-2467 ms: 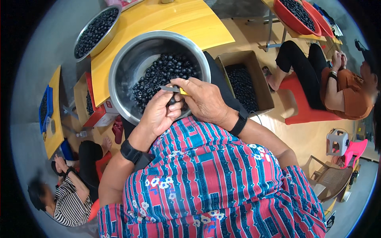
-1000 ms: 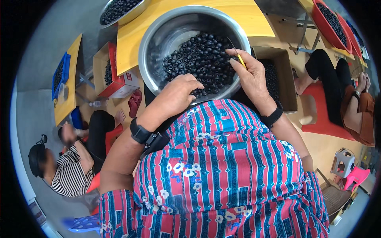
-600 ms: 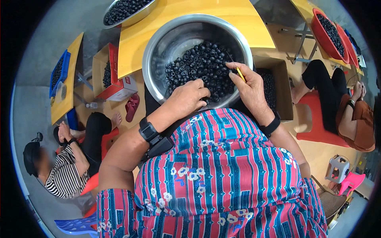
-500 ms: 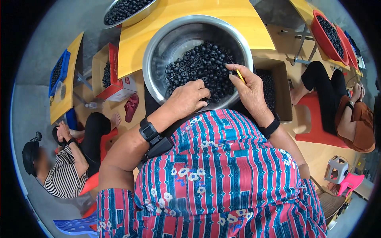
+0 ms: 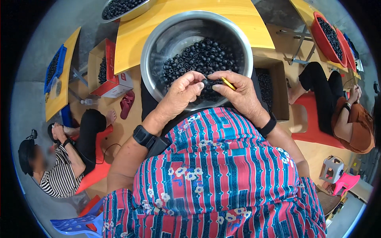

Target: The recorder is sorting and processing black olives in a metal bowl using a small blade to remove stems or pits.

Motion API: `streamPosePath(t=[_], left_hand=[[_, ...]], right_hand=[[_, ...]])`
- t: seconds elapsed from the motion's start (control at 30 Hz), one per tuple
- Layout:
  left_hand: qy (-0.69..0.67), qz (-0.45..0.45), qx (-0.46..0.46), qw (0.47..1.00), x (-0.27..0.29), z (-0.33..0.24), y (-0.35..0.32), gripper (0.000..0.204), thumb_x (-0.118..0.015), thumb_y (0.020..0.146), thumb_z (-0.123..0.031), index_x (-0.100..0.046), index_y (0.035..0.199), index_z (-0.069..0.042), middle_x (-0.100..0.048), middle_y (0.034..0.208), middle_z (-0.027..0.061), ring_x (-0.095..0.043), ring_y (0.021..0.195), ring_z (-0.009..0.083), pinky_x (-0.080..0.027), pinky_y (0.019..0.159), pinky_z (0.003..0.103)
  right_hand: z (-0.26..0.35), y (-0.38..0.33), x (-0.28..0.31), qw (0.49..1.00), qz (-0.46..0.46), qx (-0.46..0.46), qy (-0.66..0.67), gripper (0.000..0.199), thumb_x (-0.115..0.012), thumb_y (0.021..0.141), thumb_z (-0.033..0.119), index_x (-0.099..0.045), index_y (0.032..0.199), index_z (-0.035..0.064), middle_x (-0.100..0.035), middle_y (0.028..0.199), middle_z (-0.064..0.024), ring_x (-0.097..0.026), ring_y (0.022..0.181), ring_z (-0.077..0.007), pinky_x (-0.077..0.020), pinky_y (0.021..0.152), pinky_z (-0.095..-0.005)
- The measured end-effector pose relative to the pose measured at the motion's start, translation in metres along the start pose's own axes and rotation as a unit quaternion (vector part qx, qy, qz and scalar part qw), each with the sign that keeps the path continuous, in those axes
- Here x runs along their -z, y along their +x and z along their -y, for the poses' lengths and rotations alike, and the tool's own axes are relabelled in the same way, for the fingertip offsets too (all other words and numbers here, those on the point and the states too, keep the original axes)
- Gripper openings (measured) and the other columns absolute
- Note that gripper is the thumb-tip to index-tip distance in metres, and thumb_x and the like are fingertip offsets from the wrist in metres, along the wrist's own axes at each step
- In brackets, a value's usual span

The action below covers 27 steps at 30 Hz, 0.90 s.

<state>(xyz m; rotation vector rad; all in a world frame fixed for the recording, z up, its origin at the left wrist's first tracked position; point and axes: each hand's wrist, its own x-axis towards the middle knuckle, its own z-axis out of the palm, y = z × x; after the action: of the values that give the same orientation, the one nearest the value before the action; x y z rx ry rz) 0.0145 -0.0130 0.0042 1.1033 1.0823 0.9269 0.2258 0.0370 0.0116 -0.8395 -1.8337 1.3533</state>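
A large steel bowl [image 5: 147, 47] stands in front of me, partly filled with small black round parts [image 5: 202, 55], many showing a hole in the middle. Over the bowl's near side, the fingertips of my left hand [image 5: 179, 94] pinch one small black part [image 5: 204, 81]. My right hand [image 5: 243, 97] grips a thin tool with a yellow handle [image 5: 228, 83], its slender tip hard to make out. Both hands' fingertips almost meet at the black part.
Beyond the bowl is a yellow table [image 5: 260, 29] with another metal bowl [image 5: 137, 11]. Cardboard boxes [image 5: 282, 87] of black parts flank me. People sit on red stools at left [image 5: 59, 166] and right [image 5: 357, 123]. Red basins [image 5: 317, 33] stand at far right.
My left hand has lifted from the black parts with one pinched. My right hand has moved left and turned, bringing the yellow-handled tool toward the left fingertips.
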Motion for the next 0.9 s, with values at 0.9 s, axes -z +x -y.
streamPosePath(t=[0.9], left_hand=[[-0.281, 0.056, 0.029, 0.958, -0.019, 0.013, -0.005, 0.02, -0.061, 0.098, -0.022, -0.058, 0.112, -0.008, -0.058, 0.089, -0.0032, -0.053, 0.073, 0.0032, -0.048, 0.068, 0.017]], right_hand=[[0.008, -0.005, 0.005, 0.996, 0.009, 0.048, -0.069, 0.022, -0.073, 0.083, 0.015, -0.067, 0.1, 0.0021, -0.067, 0.092, -0.0106, -0.066, 0.087, -0.0208, -0.0511, 0.077, -0.0304]])
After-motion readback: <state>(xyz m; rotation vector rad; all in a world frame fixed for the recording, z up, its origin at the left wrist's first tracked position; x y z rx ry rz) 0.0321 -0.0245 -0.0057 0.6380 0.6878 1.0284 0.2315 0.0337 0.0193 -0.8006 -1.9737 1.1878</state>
